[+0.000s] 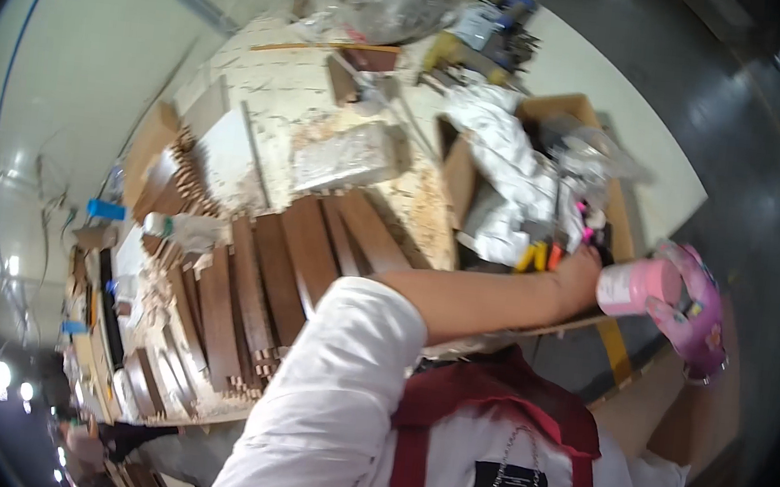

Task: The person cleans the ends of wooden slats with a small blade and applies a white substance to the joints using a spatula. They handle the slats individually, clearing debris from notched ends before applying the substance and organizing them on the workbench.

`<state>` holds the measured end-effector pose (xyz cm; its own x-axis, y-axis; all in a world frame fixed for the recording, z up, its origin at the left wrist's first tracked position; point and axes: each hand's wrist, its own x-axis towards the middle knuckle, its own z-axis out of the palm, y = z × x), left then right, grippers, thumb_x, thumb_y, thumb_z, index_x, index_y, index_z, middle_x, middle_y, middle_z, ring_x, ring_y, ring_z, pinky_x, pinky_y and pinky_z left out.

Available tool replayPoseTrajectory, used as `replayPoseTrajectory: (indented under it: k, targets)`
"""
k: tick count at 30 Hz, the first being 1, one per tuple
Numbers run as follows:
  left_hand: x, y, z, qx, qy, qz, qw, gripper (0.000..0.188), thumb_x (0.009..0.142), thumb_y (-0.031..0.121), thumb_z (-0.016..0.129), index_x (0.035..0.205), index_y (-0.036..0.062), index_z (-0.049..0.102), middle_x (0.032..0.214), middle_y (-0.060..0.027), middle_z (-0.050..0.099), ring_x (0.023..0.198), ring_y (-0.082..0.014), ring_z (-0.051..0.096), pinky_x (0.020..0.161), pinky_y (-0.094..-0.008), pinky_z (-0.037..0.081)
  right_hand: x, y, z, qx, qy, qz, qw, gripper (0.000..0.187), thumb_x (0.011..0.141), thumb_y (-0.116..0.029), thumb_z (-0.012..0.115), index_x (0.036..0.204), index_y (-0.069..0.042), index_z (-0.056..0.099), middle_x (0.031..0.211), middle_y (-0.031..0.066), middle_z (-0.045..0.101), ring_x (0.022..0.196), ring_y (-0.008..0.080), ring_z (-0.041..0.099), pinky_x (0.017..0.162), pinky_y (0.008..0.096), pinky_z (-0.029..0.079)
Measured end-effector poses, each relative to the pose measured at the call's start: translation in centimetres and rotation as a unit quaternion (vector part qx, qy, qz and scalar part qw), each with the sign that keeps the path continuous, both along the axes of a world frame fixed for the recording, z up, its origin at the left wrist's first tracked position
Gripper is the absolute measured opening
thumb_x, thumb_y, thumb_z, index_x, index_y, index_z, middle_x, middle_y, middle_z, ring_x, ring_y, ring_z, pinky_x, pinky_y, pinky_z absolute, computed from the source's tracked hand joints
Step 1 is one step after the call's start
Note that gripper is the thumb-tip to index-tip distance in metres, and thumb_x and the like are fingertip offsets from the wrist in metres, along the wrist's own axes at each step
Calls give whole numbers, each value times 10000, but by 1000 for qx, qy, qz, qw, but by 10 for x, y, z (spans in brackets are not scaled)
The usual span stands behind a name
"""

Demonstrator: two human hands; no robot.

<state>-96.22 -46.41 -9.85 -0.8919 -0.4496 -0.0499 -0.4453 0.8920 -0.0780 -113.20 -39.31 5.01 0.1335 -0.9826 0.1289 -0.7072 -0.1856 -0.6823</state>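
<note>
Workshop clutter fills the paint-spattered bench (329,104). Nearest, the right hand (700,319), in a pink glove, has its fingers clamped round a pink plastic bottle (637,287) held sideways beside the cardboard box (556,109). The left hand (579,273) reaches into that box; its finger state cannot be told. Steady the bottle while searching. Farther off lie dark wooden slats (263,278).
</note>
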Motion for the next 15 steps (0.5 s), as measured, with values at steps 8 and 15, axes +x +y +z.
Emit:
replayPoseTrajectory:
  k: [8,15]
  targets:
    - [37,-42,77,304,237,-11,923,273,798,128,609,1033,-11,600,961,-204,625,845,-367,629,746,-403,523,-6,4,-1,-14,-151,-20,988,594,687,-135,700,1239,-3,523,1109,129,568,1020,238,562,923,328,413]
    - [85,-85,154,196,245,99,944,360,852,210,667,1144,26,566,907,-161,651,772,-280,646,713,-346,512,12,-8,2,34,-24,60,997,499,737,-209,705,1168,-4,559,1054,154,580,982,284,594,860,347,467]
